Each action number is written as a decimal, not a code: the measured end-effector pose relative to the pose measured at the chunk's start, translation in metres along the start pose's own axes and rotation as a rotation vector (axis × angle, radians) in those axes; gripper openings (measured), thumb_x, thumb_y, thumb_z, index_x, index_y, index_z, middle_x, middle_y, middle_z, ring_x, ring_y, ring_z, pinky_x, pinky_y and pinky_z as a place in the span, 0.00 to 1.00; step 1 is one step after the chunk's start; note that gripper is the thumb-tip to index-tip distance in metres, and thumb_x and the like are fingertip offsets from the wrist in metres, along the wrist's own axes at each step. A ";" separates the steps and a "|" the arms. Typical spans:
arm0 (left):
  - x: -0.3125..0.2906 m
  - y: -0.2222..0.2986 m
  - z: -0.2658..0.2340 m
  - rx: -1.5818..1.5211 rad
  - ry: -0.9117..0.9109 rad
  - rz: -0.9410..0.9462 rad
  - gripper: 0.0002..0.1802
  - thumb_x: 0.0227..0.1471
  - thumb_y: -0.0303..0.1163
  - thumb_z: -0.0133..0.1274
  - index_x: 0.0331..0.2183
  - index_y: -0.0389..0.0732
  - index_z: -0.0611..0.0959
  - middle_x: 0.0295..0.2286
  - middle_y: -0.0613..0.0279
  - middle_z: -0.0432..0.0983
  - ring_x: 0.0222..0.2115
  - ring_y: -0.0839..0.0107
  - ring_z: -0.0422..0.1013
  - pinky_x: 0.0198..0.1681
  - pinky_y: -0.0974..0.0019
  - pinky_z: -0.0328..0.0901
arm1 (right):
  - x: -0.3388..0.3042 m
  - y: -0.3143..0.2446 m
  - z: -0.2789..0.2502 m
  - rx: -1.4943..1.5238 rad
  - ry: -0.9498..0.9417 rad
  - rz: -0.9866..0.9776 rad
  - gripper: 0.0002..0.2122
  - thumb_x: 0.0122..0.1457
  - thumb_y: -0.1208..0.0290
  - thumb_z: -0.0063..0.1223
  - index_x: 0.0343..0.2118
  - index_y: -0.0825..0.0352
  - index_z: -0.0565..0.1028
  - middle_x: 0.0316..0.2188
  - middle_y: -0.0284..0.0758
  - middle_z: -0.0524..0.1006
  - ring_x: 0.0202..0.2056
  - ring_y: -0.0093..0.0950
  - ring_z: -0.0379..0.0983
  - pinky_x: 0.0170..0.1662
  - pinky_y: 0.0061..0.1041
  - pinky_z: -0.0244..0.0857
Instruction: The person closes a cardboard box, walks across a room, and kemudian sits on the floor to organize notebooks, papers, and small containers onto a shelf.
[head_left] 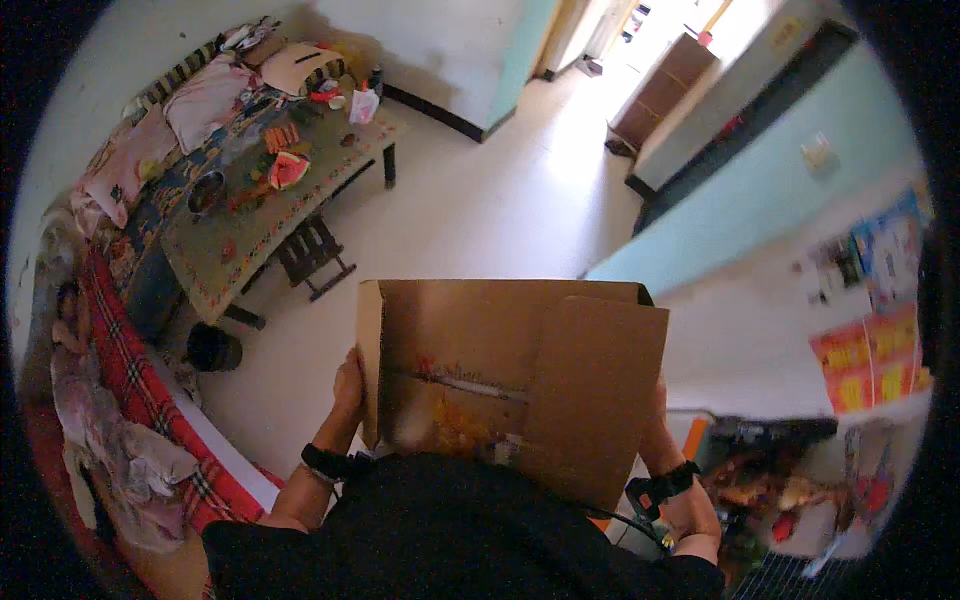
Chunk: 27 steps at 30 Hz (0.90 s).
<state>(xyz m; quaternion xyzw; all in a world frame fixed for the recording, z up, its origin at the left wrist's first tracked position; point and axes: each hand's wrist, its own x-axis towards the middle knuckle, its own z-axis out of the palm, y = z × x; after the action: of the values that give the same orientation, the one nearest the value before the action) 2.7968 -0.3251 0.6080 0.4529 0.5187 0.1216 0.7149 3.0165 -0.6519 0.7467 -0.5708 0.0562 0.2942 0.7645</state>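
Note:
An open brown cardboard box [600, 390] is held up against the front of my body. Reddish and yellow stains and a pale strip mark its inside, and one flap stands up on the right. My left hand [348, 385] grips the box's left side, with its fingers partly behind the cardboard. On the right side my right hand [660, 400] holds the box, mostly hidden behind the flap. Black bands circle both wrists.
A low table [200, 262] with a watermelon piece [288, 170] stands by a cushioned sofa at the far left. Near it are a small stool [312, 255] and a black bin [213, 347]. A red plaid bed cover [125, 345] lies left; cluttered goods [780, 480] sit lower right.

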 end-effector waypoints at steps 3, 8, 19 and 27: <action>0.089 0.034 0.019 -0.055 -0.005 0.005 0.32 0.51 0.53 0.30 0.40 0.32 0.71 0.34 0.53 0.70 0.32 0.66 0.67 0.38 0.66 0.60 | 0.082 -0.022 0.013 -0.121 -0.042 -0.097 0.15 0.56 0.61 0.33 0.36 0.68 0.67 0.30 0.32 0.69 0.29 0.28 0.66 0.33 0.29 0.63; 0.178 0.145 0.083 0.304 0.039 0.086 0.33 0.51 0.54 0.30 0.41 0.33 0.71 0.34 0.51 0.70 0.34 0.64 0.67 0.39 0.66 0.59 | 0.178 -0.077 0.057 -0.122 0.074 -0.081 0.15 0.56 0.61 0.32 0.38 0.68 0.66 0.31 0.33 0.69 0.31 0.29 0.66 0.33 0.29 0.63; 0.392 0.259 0.173 0.119 0.324 -0.011 0.34 0.48 0.55 0.33 0.36 0.30 0.73 0.30 0.52 0.71 0.30 0.62 0.68 0.32 0.63 0.61 | 0.500 -0.177 0.221 -0.010 0.100 0.136 0.17 0.57 0.61 0.31 0.40 0.69 0.66 0.36 0.35 0.70 0.35 0.29 0.67 0.35 0.29 0.65; 0.509 0.360 0.210 -0.359 0.246 0.042 0.30 0.50 0.51 0.34 0.39 0.32 0.71 0.32 0.54 0.70 0.30 0.65 0.67 0.33 0.64 0.61 | 0.707 -0.238 0.331 -0.436 -0.225 0.130 0.19 0.57 0.57 0.32 0.40 0.67 0.66 0.36 0.33 0.69 0.34 0.25 0.67 0.33 0.26 0.64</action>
<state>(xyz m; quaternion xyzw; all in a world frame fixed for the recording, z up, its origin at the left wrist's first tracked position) 3.3022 0.0946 0.5764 0.3107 0.5626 0.2812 0.7127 3.6363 -0.1208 0.7621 -0.6811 -0.0576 0.4098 0.6041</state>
